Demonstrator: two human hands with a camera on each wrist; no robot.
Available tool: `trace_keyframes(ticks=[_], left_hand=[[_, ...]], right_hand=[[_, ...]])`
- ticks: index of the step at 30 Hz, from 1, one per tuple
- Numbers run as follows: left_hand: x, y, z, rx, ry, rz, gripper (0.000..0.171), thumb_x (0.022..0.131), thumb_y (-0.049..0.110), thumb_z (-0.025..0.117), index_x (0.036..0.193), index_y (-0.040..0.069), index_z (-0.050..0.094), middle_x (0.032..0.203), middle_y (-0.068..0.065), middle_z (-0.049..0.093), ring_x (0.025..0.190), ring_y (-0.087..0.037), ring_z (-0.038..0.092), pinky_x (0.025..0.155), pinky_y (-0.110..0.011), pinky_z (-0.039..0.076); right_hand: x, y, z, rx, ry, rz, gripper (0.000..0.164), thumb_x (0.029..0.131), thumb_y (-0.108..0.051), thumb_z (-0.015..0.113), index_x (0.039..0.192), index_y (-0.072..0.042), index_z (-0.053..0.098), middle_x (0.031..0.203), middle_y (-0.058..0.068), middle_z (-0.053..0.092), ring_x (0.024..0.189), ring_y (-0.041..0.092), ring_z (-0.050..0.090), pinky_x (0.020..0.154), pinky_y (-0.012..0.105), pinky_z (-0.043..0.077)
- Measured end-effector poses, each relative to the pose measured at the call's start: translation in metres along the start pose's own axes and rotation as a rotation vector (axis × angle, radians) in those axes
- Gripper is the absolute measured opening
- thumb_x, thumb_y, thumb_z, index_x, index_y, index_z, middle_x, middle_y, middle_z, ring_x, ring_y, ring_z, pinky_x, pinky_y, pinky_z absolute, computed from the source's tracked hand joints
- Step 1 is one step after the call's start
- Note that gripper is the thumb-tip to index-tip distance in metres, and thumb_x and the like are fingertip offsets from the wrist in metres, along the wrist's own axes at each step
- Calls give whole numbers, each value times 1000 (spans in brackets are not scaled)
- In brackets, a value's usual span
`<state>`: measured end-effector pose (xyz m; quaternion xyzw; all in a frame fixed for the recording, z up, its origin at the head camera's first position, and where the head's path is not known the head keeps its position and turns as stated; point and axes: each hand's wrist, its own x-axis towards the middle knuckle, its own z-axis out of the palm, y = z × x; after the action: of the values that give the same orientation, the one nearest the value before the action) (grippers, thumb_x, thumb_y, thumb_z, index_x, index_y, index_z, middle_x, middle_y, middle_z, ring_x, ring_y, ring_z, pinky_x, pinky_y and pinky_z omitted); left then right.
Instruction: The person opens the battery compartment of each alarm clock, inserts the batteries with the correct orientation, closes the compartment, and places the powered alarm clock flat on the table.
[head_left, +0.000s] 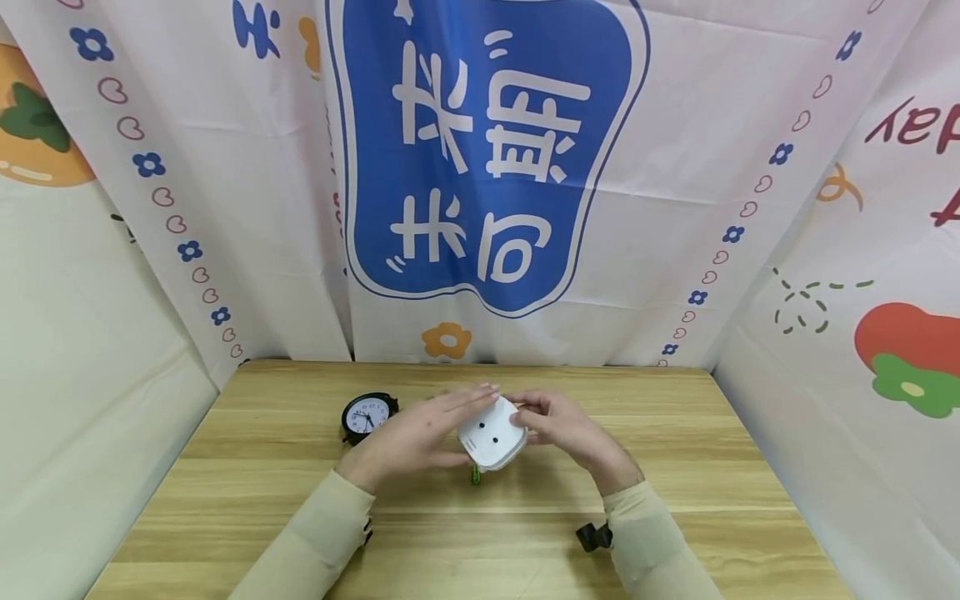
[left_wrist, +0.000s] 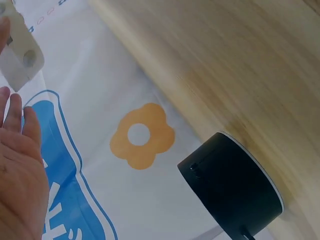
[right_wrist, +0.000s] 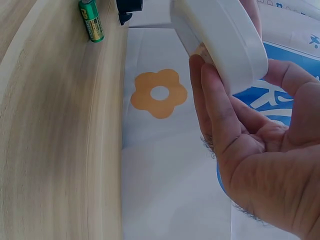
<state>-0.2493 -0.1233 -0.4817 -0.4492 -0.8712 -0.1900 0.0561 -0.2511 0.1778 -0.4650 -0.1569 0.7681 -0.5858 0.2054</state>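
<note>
A white rounded-square device (head_left: 492,435) with two dark dots on its face is held above the table. My right hand (head_left: 558,429) grips it from the right, thumb on one side and fingers on the other in the right wrist view. My left hand (head_left: 420,429) reaches along its left side with straight fingers; in the left wrist view those fingers (left_wrist: 31,127) lie just short of the device (left_wrist: 25,57). Below the device a green battery (right_wrist: 92,21) lies on the table, mostly hidden in the head view. A black round alarm clock (head_left: 367,415) stands beside my left hand.
The wooden table (head_left: 525,558) ends at a white printed curtain (head_left: 262,208) behind, with more cloth on both sides. The clock's black body (left_wrist: 232,187) stands near the table's back edge in the left wrist view. A black wrist mount (head_left: 595,537) sticks out at the right sleeve.
</note>
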Motion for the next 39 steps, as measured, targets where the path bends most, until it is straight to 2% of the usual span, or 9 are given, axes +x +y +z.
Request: trace_keyframes(ticks=[3, 6, 9, 15, 23, 27, 32, 35, 39], left_hand=[[1, 2, 0, 10, -36, 5, 106, 99, 36, 98, 185, 22, 39, 193, 3, 39, 176, -27, 47, 139, -49, 50], [0, 4, 1, 7, -33, 12, 104, 97, 34, 100, 183, 20, 43, 191, 0, 44, 173, -29, 51, 136, -48, 54], [0, 5, 2, 10, -8, 21, 102, 96, 33, 101, 181, 18, 47, 187, -4, 50, 170, -32, 55, 131, -47, 60], [0, 6, 4, 15, 69, 16, 101, 93, 29, 104, 178, 12, 51, 181, -11, 56, 163, -34, 61, 127, -47, 63], [-1, 18, 7, 4, 172, -102, 97, 92, 29, 105, 173, 9, 56, 176, -13, 61, 157, -34, 65, 126, -46, 64], [-1, 27, 8, 12, 227, -207, 97, 91, 28, 106, 172, 7, 57, 174, -14, 62, 157, -36, 64, 127, -49, 63], [0, 37, 12, 31, 286, -323, 101, 88, 31, 108, 172, 7, 57, 173, -14, 63, 156, -40, 64, 126, -55, 64], [-1, 39, 11, 16, 273, -339, 102, 89, 35, 107, 173, 9, 56, 175, -13, 61, 159, -41, 62, 129, -58, 61], [-5, 34, 10, -68, 233, -323, 102, 91, 36, 105, 176, 12, 54, 179, -12, 57, 163, -39, 59, 133, -57, 57]], right_hand=[[0, 2, 0, -16, -32, -16, 65, 114, -19, 66, 167, 16, 50, 158, 37, 66, 121, 19, 78, 109, 41, 73], [0, 3, 1, -28, -48, -25, 65, 115, -19, 65, 167, 16, 50, 158, 37, 66, 123, 20, 79, 110, 42, 73], [-1, 2, 1, -30, -50, -27, 63, 116, -20, 65, 166, 15, 52, 156, 35, 69, 123, 20, 79, 112, 44, 72], [-2, -2, 3, -37, -20, -31, 59, 120, -25, 64, 165, 12, 57, 152, 30, 73, 125, 17, 77, 117, 44, 70], [0, -4, 8, -14, 29, -62, 56, 121, -26, 66, 164, 8, 58, 156, 31, 71, 130, 19, 76, 116, 42, 70], [1, -4, 11, 1, 62, -53, 58, 120, -25, 68, 168, 6, 55, 158, 32, 68, 131, 21, 75, 119, 45, 68], [4, -1, 16, 25, 90, -68, 59, 119, -18, 68, 170, 7, 51, 155, 34, 68, 129, 21, 75, 115, 39, 70], [5, 0, 18, 27, 96, -70, 58, 119, -17, 67, 169, 9, 52, 151, 34, 70, 126, 19, 75, 111, 35, 71], [5, 2, 16, 25, 97, -41, 59, 118, -19, 65, 169, 9, 52, 150, 31, 71, 123, 17, 75, 107, 30, 72]])
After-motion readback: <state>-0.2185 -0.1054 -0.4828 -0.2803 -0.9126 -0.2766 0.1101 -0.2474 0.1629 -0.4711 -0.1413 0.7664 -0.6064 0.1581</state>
